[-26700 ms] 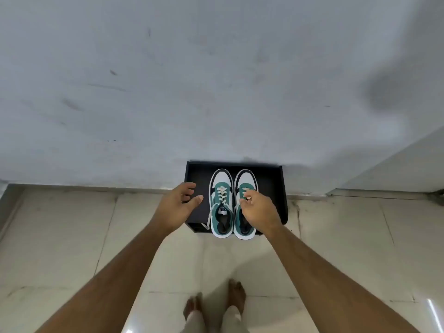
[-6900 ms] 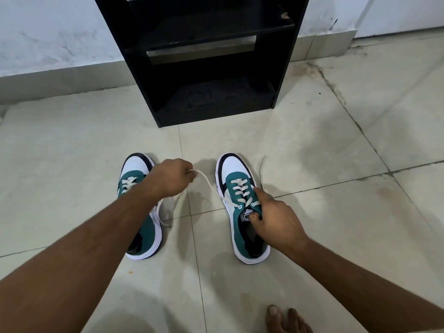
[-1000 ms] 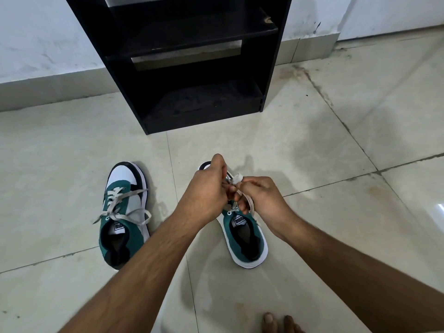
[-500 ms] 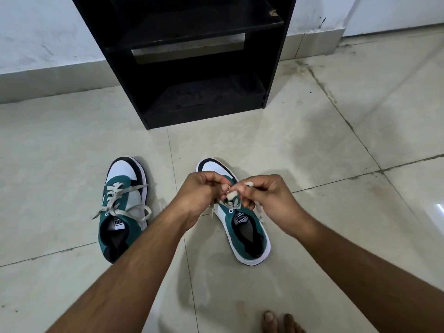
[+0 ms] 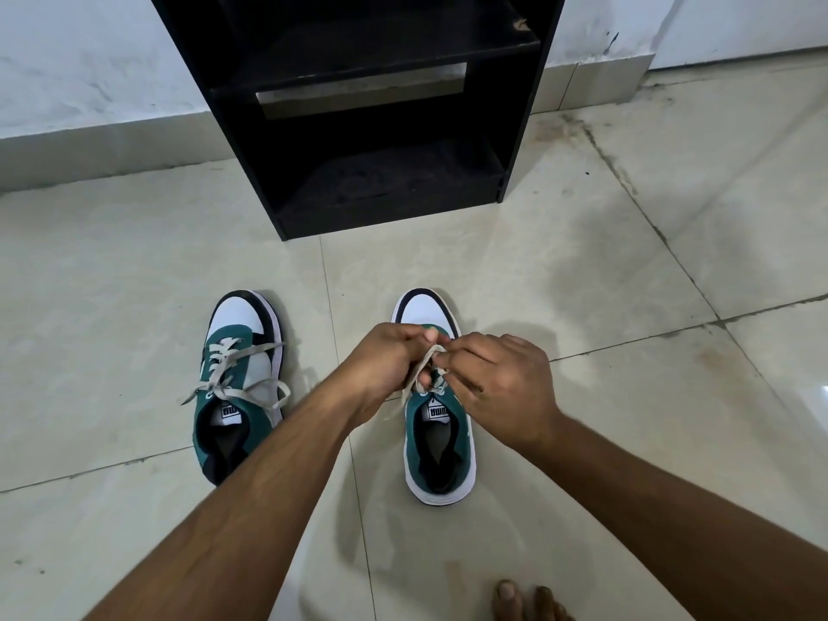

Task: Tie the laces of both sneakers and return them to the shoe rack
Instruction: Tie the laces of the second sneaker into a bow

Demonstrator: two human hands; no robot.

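Note:
Two green, white and black sneakers stand on the tiled floor, toes toward the black shoe rack [image 5: 519,127]. The left sneaker [image 5: 239,383] has its cream laces in a loose bow. Over the right sneaker [image 5: 441,445], my left hand [image 5: 385,360] and my right hand [image 5: 502,383] meet above the tongue. Both pinch its cream laces [image 5: 425,369], which bunch up between my fingertips. One lace end trails down the shoe's left side. My hands hide the shoe's eyelets and most of the lacing.
The rack stands against a white wall with a tiled skirting [image 5: 103,145]; its two visible shelves hold nothing. Pale floor tiles [image 5: 627,284] stretch all around the shoes. My bare toes [image 5: 524,600] show at the bottom edge.
My hands have stayed over the right sneaker, working its laces; the fingers have shifted and the lace bunch sits between them. The view has tilted slightly. The left sneaker has not moved.

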